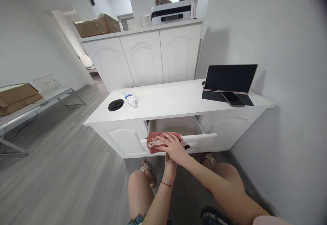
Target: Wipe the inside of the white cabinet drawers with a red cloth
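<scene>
A red cloth (153, 142) with a pale pattern hangs over the front edge of an open drawer (201, 137) in a low white cabinet (166, 104). My right hand (174, 147) lies on the cloth's right end with its fingers stretched out flat. My left hand (169, 166) reaches up just under the right one, by the drawer front. Its fingers are hidden behind the right hand, and a red string circles its wrist. I am crouched, with my knees and sandalled feet below the drawer.
On the cabinet top lie a water bottle (129, 97) on its side, a black round lid (115, 105), a propped tablet (230, 78) and a phone (232, 98). Taller white cupboards (143, 58) stand behind. A table with cardboard (17, 97) is at left; a wall runs close on the right.
</scene>
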A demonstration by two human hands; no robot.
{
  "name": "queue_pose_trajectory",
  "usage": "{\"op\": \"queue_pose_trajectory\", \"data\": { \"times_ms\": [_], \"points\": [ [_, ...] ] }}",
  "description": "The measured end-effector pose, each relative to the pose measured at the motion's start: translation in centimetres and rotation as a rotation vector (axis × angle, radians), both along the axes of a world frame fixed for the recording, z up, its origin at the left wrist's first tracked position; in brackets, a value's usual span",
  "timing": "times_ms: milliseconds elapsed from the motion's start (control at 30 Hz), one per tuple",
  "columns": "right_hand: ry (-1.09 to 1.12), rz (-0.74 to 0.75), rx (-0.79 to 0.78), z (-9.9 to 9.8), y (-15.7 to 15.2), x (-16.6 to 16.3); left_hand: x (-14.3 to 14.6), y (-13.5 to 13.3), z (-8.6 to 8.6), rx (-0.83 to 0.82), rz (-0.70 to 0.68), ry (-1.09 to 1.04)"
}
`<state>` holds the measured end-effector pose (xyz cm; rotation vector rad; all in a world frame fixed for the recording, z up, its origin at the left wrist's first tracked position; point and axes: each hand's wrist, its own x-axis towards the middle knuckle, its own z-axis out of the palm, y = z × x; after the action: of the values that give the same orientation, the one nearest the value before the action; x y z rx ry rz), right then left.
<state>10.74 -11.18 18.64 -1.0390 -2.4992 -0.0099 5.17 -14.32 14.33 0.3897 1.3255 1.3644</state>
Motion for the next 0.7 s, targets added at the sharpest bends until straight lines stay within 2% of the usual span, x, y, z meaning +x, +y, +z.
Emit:
{"op": "queue_pose_trajectory", "data": {
  "times_ms": [133,267,700],
  "points": [
    [0.008,-0.051,0.045,-0.4,-0.6,2.4,-1.2,-1.0,-2.5,0.172,-0.084,-0.322],
    [-0.024,-0.100,0.041,-1.1,-1.0,5.2,-1.3,-0.6,-4.0,0.156,-0.075,-0.426],
    [-0.142,-0.338,-0.123,-6.0,-2.4,12.7,-1.4,-0.5,-3.2,0.153,-0.108,-0.399]
  ]
}}
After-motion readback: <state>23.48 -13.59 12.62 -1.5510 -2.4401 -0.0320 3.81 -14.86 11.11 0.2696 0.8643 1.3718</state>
